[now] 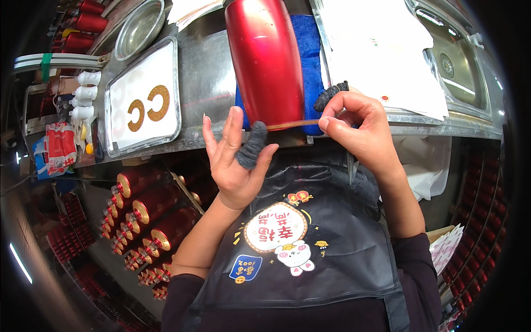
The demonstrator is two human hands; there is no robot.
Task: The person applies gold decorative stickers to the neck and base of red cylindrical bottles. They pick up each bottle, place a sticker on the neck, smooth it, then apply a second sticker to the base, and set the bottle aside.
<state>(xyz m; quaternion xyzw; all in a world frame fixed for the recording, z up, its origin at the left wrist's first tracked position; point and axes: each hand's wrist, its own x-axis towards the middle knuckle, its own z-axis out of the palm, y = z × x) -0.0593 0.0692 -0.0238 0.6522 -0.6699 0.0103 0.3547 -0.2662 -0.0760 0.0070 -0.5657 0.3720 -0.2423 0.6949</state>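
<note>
A glossy red bottle-shaped vessel (265, 61) lies on a folded blue towel (311, 55), its near end toward me. My right hand (359, 124) pinches one end of a thin gold strip (293, 125) between thumb and fingertip. The strip runs across the vessel's near rim. My left hand (235, 160) is open, fingers spread, beside that rim. A dark grey finger sleeve covers its index finger, whose tip is close to the strip's other end. A similar sleeve is on a finger of my right hand.
To the left, a metal tray (176, 94) holds a white sheet with gold C-shaped pieces. Behind it is a metal bowl (139, 30). White paper sheets (387, 55) lie right of the towel, near a sink (481, 72). Several red bottles (157, 216) are stacked below left.
</note>
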